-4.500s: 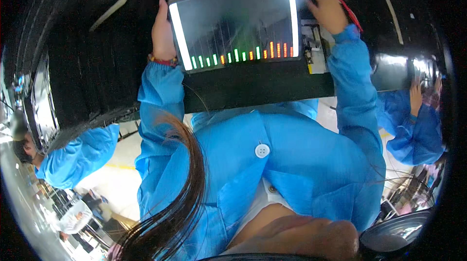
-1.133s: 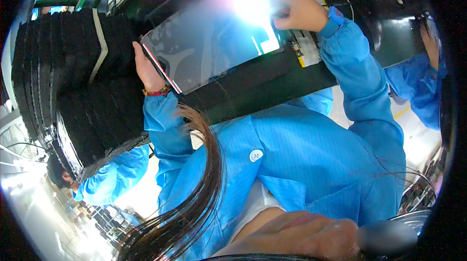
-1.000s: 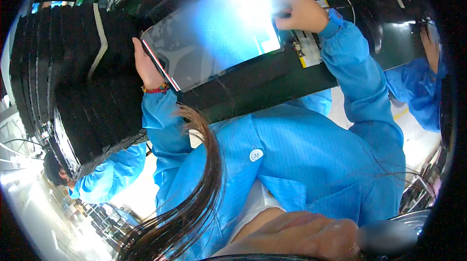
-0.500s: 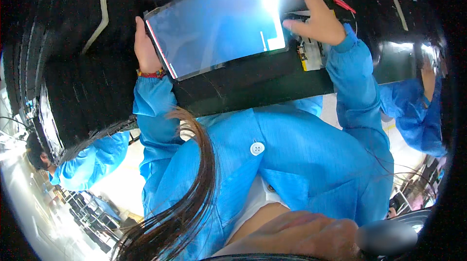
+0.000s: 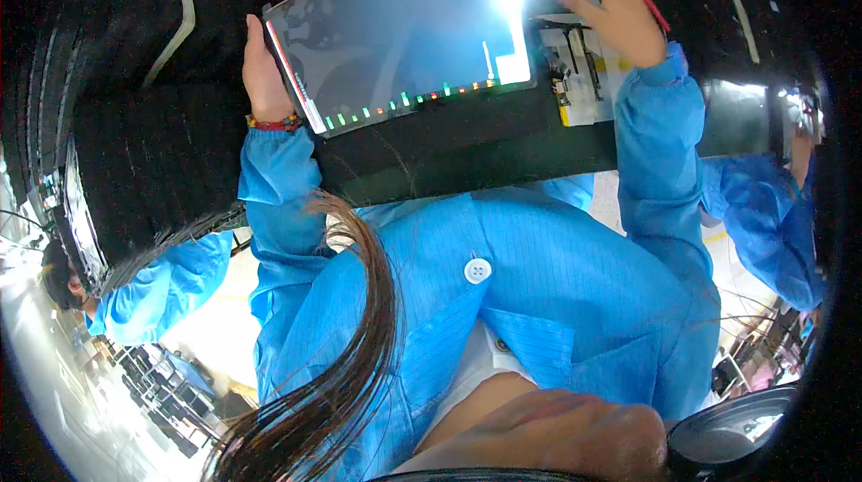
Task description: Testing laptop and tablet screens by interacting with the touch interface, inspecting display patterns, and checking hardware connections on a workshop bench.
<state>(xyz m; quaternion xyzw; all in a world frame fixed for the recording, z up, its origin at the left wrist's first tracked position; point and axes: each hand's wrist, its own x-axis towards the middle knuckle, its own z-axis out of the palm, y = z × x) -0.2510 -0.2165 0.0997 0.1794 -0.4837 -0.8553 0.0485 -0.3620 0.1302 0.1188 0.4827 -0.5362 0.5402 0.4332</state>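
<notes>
Display panel (image 5: 386,42) sits in front of me over the black work surface (image 5: 449,141), slightly turned, with the electronic assembly (image 5: 584,91) just off its right end and the stack of black slabs (image 5: 153,159) to its left. I have the left hand (image 5: 267,78) set along the panel's left edge; its fingers may curl underneath, but I can't see, so I can't tell whether it grips or only steadies. My right hand (image 5: 624,15) is loose and holds nothing, fingers spread beyond the right edge. That one-sided support worries me most: if the left hand merely presses, a nudge could swing the panel or slide it into the assembly's small parts. Any link between the two is lost to me, so a pull leftward might strain it. Glare along the panel's right edge washes out that side; I could misjudge the border and smudge the display with a fingertip. The right sleeve (image 5: 660,132) passes close beside the assembly and could snag it, and the red rod (image 5: 655,11), mostly hidden behind the hand, could be knocked. The beaded bracelet (image 5: 274,124), near the panel's left edge, might scratch it, and the loose ponytail (image 5: 373,302) could drag across the display if I lean in.
</notes>
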